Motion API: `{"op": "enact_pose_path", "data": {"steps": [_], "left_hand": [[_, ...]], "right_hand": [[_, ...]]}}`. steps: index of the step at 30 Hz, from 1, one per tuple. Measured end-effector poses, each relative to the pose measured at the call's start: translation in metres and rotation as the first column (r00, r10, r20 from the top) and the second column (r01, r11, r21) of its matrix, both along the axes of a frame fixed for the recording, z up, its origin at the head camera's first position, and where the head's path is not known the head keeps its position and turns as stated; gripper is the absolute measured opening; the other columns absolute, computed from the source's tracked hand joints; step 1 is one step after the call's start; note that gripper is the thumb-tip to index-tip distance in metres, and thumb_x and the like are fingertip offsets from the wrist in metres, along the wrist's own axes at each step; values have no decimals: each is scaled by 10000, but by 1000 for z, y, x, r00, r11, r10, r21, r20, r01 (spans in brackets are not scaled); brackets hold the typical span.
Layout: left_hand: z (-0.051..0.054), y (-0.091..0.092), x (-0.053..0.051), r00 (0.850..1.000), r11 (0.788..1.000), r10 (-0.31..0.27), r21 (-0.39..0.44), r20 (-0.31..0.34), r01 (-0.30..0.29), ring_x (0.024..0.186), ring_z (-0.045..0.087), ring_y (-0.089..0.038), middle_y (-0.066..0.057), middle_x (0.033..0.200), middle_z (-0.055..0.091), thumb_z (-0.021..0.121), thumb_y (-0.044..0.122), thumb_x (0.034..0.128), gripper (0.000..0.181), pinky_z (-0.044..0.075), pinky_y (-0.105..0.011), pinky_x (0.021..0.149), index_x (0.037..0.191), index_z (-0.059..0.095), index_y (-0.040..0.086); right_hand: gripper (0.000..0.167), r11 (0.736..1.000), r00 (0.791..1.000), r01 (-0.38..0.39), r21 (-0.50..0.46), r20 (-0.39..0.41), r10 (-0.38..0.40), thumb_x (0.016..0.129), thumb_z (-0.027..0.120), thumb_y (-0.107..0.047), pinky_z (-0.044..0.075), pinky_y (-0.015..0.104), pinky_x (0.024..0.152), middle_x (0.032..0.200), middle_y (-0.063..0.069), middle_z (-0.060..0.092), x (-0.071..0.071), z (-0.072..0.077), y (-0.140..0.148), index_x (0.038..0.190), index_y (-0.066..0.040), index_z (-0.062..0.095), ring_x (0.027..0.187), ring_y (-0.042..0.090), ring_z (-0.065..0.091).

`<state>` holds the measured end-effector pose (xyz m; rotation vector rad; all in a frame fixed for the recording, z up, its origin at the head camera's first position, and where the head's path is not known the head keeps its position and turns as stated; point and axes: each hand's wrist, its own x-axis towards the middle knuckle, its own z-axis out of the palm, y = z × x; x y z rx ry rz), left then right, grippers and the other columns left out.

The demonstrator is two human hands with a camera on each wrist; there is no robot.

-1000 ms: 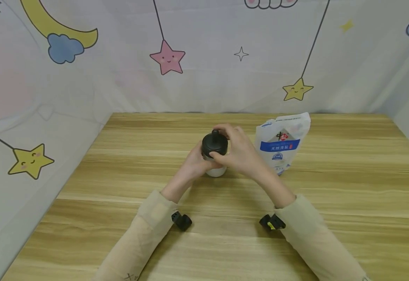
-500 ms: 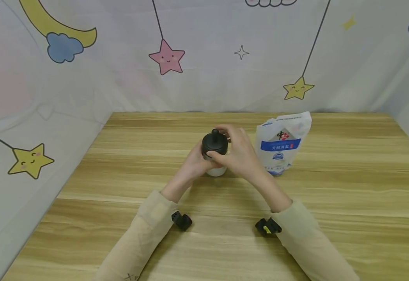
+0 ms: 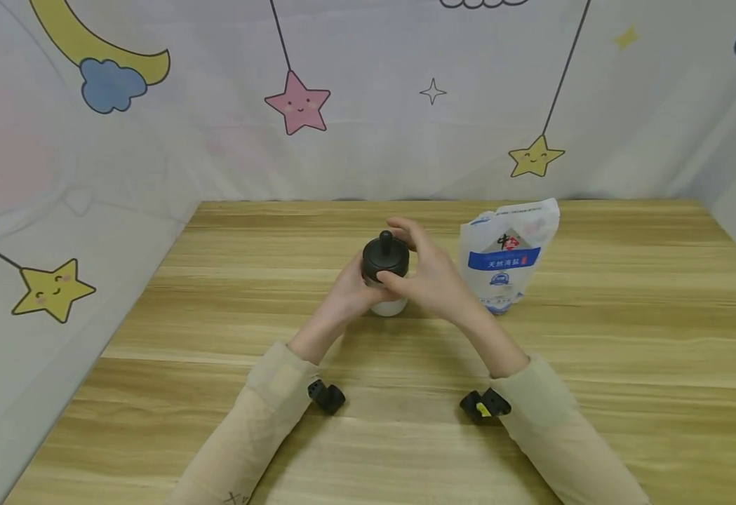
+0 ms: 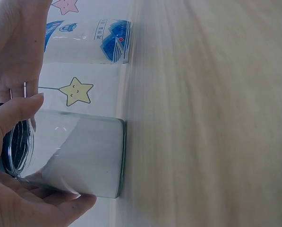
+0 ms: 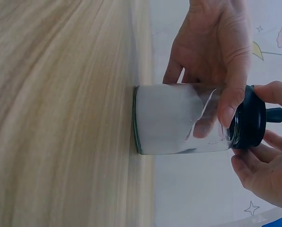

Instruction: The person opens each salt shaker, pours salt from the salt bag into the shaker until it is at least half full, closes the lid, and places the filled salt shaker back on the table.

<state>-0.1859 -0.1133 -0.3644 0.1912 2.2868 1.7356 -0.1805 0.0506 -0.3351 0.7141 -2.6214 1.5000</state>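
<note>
A clear glass jar (image 3: 388, 308) stands upright on the table, holding white granules whose surface slopes, as the right wrist view shows. My left hand (image 3: 345, 293) wraps round the jar's upper body, thumb on the near side, fingers behind. On the jar's mouth sits a black lid (image 3: 385, 258) with a knob. My right hand (image 3: 437, 277) holds this lid by its rim, thumb at the near edge and fingers at the far side. In the right wrist view the lid (image 5: 252, 118) covers the mouth; how tightly, I cannot tell.
A white and blue salt bag (image 3: 508, 259) stands upright to the right of the jar, close to my right hand. The wooden table (image 3: 626, 337) ends at a printed cloth backdrop (image 3: 368, 154). Wrist cameras (image 3: 326, 397) sit on both cuffs.
The fingers of my right hand shift slightly round the lid, and the index finger stands a little further out. My right forearm moves slightly; jar and left hand stay put.
</note>
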Motion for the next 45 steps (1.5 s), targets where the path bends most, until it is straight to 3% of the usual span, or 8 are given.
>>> {"op": "enact_pose_path", "data": {"steps": [19, 24, 32, 38, 45], "left_hand": [[-1, -1, -1, 999, 998, -47, 33, -21, 48, 1373, 366, -303, -84, 1469, 409, 743, 69, 811, 738, 275, -555, 1145, 1438, 364, 164], [-1, 0, 0, 998, 998, -55, 34, -41, 57, 1379, 363, -306, -90, 1482, 398, 738, 65, 819, 743, 292, -548, 1139, 1449, 357, 165], [0, 0, 0, 1000, 1000, -20, -4, -21, 20, 1389, 335, -295, -70, 1478, 398, 760, 104, 792, 742, 256, -573, 1147, 1428, 385, 181], [-1, -1, -1, 999, 999, -36, 8, -30, 37, 1403, 322, -296, -66, 1490, 387, 754, 98, 800, 744, 244, -582, 1150, 1436, 378, 184], [-3, -2, -1, 996, 996, -79, 34, -52, 80, 1384, 353, -306, -82, 1464, 416, 730, 53, 815, 732, 254, -577, 1149, 1440, 363, 156]], "right_hand": [[743, 997, 996, 67, 41, -58, -64, 819, 771, -268, 415, 451, 1084, 1324, 113, 544, 1, -1, -6, 1433, -108, 384, 1255, 254, 502], [810, 999, 999, 45, 18, -18, -45, 810, 777, -296, 354, 458, 1132, 1387, 107, 497, 0, -2, -5, 1468, -126, 337, 1312, 246, 448], [764, 998, 999, -34, -47, 10, 35, 864, 713, -181, 286, 544, 1162, 1462, 150, 440, 2, 0, -2, 1493, -153, 280, 1399, 302, 377], [745, 999, 1000, -21, -41, 19, 22, 873, 707, -195, 293, 565, 1149, 1454, 146, 447, 2, 0, -3, 1488, -156, 289, 1390, 311, 386], [764, 1000, 1000, 17, -4, 24, -17, 863, 723, -256, 318, 490, 1159, 1432, 123, 464, 2, -1, -4, 1487, -164, 293, 1372, 269, 412]]}}
